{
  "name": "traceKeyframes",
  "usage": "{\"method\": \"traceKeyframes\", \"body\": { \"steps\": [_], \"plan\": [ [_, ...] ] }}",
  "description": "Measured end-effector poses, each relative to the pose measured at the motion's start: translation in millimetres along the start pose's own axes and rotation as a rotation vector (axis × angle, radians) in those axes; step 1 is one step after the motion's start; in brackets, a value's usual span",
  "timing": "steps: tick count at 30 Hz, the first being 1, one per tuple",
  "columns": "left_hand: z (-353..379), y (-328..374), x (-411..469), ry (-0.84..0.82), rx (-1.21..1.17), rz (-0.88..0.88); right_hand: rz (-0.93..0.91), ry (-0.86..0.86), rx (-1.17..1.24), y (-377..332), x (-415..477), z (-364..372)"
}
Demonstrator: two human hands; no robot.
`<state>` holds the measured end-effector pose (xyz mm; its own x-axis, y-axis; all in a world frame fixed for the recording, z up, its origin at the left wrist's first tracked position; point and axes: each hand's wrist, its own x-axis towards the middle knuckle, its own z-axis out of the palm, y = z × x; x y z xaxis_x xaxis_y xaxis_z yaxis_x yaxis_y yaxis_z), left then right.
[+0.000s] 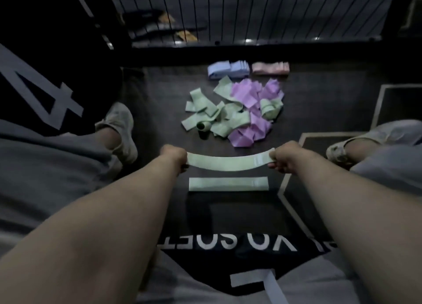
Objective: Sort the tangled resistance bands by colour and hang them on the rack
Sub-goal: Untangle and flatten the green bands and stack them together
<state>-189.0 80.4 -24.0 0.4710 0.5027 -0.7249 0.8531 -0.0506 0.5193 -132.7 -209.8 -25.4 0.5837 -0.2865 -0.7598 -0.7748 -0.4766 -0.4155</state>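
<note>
Left hand [173, 156] and right hand [285, 158] each gripped one end of the taut green band [226, 163]; I saw a second green band [228, 184] lying flat nearer me (tangled pile [235, 112] beyond).

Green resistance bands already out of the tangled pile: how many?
2. One pale green flat elastic band is held between left hand and right hand; the other lies flat on the dark mat nearer the person. More green sit in the pile.

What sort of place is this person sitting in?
Probably a gym or fitness studio floor, though the dim light leaves doubt. Clues: a heap of green and purple resistance bands, dark matting printed with pale lines and lettering, and a wire grid rack at the back.
</note>
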Motion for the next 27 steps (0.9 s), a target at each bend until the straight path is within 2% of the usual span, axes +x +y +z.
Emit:
{"method": "traceKeyframes", "body": {
  "steps": [8, 17, 20, 22, 27],
  "plan": [
    [30.9, -40.4, 36.1, 0.064, 0.025, -0.151, 0.193, -0.017, -0.083, 43.8, 55.2, 44.6],
    [57.6, -87.7, 69.1, 0.075, 0.089, -0.274, 0.158, 0.040, -0.182, 102.0, 84.5, 70.0],
    [66.6, -111.2, 93.4, 0.077, 0.269, -0.253, 0.124, 0.069, -0.273, 113.5, 96.8, 77.3],
    [71.5, -136.5, 120.1, 0.064, 0.287, -0.270, 0.129, 0.081, -0.279, 112.6, 92.7, 79.2],
    [64.2, -112.3, 88.1, 0.078, 0.265, -0.255, 0.163, 0.131, -0.331, 106.0, 88.5, 82.6]
  ]
}}
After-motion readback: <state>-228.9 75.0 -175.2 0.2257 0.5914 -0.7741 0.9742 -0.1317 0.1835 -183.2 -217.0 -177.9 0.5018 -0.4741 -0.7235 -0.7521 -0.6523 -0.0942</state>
